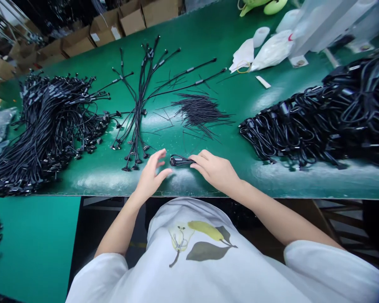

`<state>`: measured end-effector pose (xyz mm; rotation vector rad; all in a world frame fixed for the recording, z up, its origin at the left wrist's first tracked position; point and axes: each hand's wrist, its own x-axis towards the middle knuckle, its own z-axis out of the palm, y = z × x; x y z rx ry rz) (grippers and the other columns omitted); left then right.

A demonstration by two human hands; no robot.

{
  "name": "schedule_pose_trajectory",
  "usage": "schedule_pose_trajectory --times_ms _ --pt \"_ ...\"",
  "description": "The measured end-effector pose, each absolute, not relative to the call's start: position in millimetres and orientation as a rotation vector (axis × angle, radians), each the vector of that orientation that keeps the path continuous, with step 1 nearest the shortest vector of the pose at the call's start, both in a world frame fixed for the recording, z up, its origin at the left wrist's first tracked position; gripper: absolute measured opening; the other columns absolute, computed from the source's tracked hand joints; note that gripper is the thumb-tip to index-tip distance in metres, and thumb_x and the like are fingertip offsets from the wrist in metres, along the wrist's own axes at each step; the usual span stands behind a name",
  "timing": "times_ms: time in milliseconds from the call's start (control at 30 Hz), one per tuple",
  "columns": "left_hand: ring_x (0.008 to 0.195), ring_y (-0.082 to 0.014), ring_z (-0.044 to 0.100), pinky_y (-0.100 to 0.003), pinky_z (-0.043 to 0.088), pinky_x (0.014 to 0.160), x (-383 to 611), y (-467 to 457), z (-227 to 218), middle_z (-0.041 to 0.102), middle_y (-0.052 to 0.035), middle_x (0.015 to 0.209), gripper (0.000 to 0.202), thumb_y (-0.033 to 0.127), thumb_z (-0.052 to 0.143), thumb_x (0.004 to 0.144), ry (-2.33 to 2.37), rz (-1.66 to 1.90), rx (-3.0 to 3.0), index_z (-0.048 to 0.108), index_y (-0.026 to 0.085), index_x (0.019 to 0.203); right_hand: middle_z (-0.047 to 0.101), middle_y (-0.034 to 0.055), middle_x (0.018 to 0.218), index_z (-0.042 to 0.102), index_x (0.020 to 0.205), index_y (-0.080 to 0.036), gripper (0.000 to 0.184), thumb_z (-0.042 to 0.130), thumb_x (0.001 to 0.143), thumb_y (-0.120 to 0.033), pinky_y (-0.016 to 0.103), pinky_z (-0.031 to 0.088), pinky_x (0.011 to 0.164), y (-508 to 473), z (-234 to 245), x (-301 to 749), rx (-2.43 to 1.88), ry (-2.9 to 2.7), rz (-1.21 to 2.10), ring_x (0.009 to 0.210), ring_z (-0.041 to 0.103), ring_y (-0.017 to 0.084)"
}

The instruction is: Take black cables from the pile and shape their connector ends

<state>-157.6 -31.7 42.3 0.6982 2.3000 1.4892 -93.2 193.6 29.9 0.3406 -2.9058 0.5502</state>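
Between my hands, close to the table's front edge, a folded black cable [179, 160] points its connector end to the left. My right hand [216, 170] pinches the other end of it between thumb and fingers. My left hand [153, 173] is just left of the connector, fingers curved and apart, touching nothing. Behind my left hand lies a loose spread of straight black cables [139, 101] with connectors at both ends. A small heap of thin black ties [204, 111] sits beyond the folded cable.
A large pile of loose cables [50, 113] covers the left of the green table [189, 46]. Bundled coiled cables [318, 118] are heaped on the right. At the back right are a white bag [273, 52] and a white strip [263, 82]. Cardboard boxes [105, 29] line the far edge.
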Motion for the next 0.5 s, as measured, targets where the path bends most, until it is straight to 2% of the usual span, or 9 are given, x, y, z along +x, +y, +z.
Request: schedule_pose_trajectory --times_ms 133,200,267,367,433,500 --pt "0.106 -0.0233 0.063 -0.036 0.051 0.091 -154.8 -20.5 41.7 0.065 -0.0110 0.120 0.043 0.036 0.056 0.088 2.031 1.620 0.458 0.056 0.018 0.127 0.061 0.0066 0.090 0.062 0.105 -0.017 0.036 0.034 0.102 -0.040 0.027 0.036 0.064 188.2 27.5 -92.7 0.332 -2.814 0.508 0.072 0.055 0.015" --pt "0.096 -0.0221 0.066 -0.034 0.051 0.086 -154.6 -9.3 41.9 0.070 -0.0094 0.107 0.037 0.036 0.054 0.089 1.987 1.680 0.435 0.061 0.016 0.119 0.060 0.0081 0.094 0.060 0.101 -0.016 0.034 0.035 0.102 -0.039 0.027 0.035 0.062 181.9 23.3 -92.9 0.314 -2.847 0.466 0.075 0.056 0.016" --pt "0.093 -0.0218 0.066 -0.033 0.050 0.087 -154.5 -0.3 41.8 0.071 -0.0084 0.101 0.035 0.037 0.054 0.089 2.014 1.645 0.459 0.063 0.016 0.116 0.060 0.0086 0.094 0.058 0.096 -0.016 0.032 0.035 0.102 -0.038 0.027 0.034 0.060 178.4 18.2 -92.6 0.314 -2.926 0.443 0.077 0.056 0.016" --pt "0.101 -0.0226 0.065 -0.036 0.047 0.095 -151.6 -0.7 39.1 0.070 -0.0088 0.108 0.038 0.038 0.054 0.089 2.164 1.472 0.519 0.062 0.019 0.121 0.060 0.0073 0.085 0.057 0.094 -0.015 0.035 0.033 0.102 -0.040 0.027 0.033 0.057 193.8 14.9 -95.5 0.210 -3.016 0.379 0.073 0.056 0.017" --pt "0.108 -0.0232 0.063 -0.039 0.045 0.100 -154.0 -13.9 32.4 0.066 -0.0101 0.120 0.045 0.040 0.048 0.092 2.282 1.350 0.580 0.053 0.022 0.133 0.060 0.0082 0.084 0.057 0.096 -0.015 0.037 0.032 0.102 -0.041 0.027 0.034 0.058 229.5 21.1 -100.1 -0.040 -2.998 0.275 0.073 0.056 0.017" --pt "0.118 -0.0273 0.057 -0.045 0.040 0.105 -165.9 -34.0 20.4 0.061 -0.0132 0.127 0.049 0.041 0.047 0.092 2.608 1.152 0.702 0.048 0.021 0.137 0.061 0.0099 0.086 0.058 0.095 -0.013 0.038 0.032 0.103 -0.040 0.027 0.036 0.062 286.0 39.1 -98.5 -0.372 -2.876 0.112 0.075 0.056 0.018"
